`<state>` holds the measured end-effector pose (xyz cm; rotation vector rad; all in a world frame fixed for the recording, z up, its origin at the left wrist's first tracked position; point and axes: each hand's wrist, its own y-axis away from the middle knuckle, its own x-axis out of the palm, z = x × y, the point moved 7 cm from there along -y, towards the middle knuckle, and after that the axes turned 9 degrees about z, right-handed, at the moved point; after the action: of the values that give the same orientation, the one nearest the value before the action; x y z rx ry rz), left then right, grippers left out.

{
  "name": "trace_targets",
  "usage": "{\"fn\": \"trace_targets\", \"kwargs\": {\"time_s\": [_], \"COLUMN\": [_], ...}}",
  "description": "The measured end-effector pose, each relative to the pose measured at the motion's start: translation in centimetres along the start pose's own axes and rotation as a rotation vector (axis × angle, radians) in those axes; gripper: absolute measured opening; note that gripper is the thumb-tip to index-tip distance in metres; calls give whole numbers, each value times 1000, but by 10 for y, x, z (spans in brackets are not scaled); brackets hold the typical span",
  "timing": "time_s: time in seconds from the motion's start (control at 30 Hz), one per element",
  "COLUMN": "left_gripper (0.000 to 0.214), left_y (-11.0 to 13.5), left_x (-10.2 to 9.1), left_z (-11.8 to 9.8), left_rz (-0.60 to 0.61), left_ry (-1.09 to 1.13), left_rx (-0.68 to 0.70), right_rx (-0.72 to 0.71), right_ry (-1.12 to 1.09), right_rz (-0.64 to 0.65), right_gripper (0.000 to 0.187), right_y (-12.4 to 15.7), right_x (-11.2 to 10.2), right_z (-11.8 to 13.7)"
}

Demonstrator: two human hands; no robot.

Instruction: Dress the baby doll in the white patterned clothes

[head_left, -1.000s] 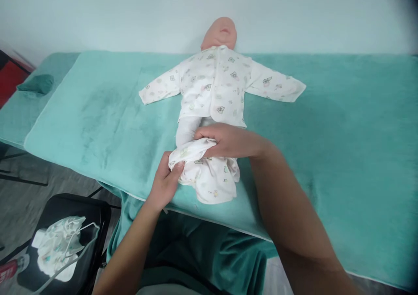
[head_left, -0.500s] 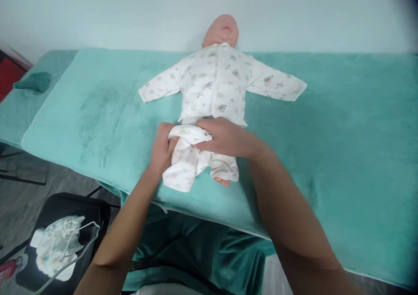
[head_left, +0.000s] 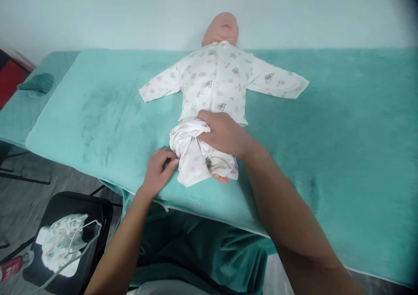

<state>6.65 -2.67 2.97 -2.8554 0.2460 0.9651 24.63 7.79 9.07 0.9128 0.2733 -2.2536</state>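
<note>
A baby doll (head_left: pixel 224 27) lies on its back, dressed in a white printed baby shirt (head_left: pixel 214 82) with the sleeves spread. White printed baby trousers (head_left: pixel 194 162) are on its lower body, bunched at the waist. My right hand (head_left: pixel 225 132) is closed on the waistband, thumb over the shirt's hem and fingers under the cloth. Lower down, my left hand (head_left: pixel 160 171) has its thumb and forefinger pinched at the outer edge of the left-hand trouser leg. A bit of the doll's foot (head_left: pixel 220 178) shows below the right-hand leg; the other foot is hidden.
A green padded cover (head_left: pixel 342 155) spreads over the table against a white wall. At lower left, a black stool (head_left: pixel 101 208) holds a crumpled printed diaper (head_left: pixel 63 243) and a pale cord. Beside it is a bottle with a red label (head_left: pixel 13 266).
My left hand has left the waistband and moved down to the side of the trouser leg. The waistband sits higher, up to the shirt's hem, with my right hand still on it.
</note>
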Motion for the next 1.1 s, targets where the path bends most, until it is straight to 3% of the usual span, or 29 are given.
{"fn": "trace_targets", "kwargs": {"time_s": [0.07,0.3,0.5,0.67,0.8,0.93,1.1], "left_gripper": [35,29,26,25,24,26,32], "left_y": [0,-5,-17,-41,-52,-47,-18], "left_x": [2,8,-2,-8,-7,-5,-4], "left_z": [-7,-15,-9,-7,-6,-2,9], "left_rz": [71,95,-78,-272,-340,-283,-261], "left_ry": [-77,-133,-166,-284,-336,-234,-6], "left_rx": [59,58,36,-27,-116,-171,-236], "right_rx": [19,8,-28,-157,-201,-127,-119], "right_ry": [-20,-36,-46,-9,-9,-32,-124], "right_rz": [-2,21,30,43,-19,-74,-80], "right_gripper": [12,13,12,4,17,25,26], "right_y": [0,-1,1,3,2,1,-1], "right_x": [0,0,0,1,2,3,-1], "right_z": [-1,-1,1,7,7,3,0]}}
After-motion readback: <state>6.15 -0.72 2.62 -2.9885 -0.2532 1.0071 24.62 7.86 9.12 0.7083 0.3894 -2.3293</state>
